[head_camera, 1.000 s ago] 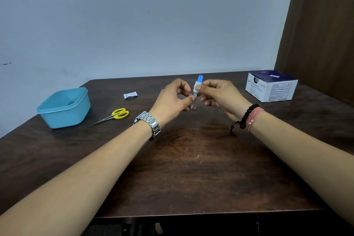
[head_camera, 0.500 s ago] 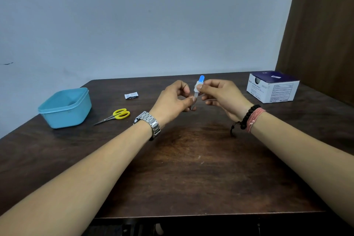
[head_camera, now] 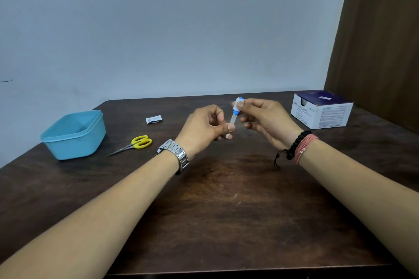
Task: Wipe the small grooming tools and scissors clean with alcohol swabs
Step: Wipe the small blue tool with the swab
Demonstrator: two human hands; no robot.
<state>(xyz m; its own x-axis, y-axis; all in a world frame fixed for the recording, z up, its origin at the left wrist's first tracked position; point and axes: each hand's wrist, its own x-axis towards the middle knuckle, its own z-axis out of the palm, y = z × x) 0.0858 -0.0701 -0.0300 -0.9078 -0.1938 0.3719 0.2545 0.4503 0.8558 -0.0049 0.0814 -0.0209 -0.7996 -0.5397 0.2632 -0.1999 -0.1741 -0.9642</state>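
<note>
Since a second ago the swab (head_camera: 238,102) slid from the tool's middle up to its blue tip. Left to right: scissors (head_camera: 133,144) lie untouched mid-left; left hand (head_camera: 207,128) pinches the tool (head_camera: 232,119) low, frame centre; right hand (head_camera: 264,118) pinches the swab round it. Best: steady base, full-length strokes, rotate.

The lower end of a slim white grooming tool with a blue top (head_camera: 233,118) disappears behind the left hand (head_camera: 204,127), while the right hand's (head_camera: 265,120) fingertips cover a small white swab (head_camera: 238,104). Print on the white-and-navy cardboard box (head_camera: 322,112) is too small to read. Both forearms run off the bottom edge.
</note>
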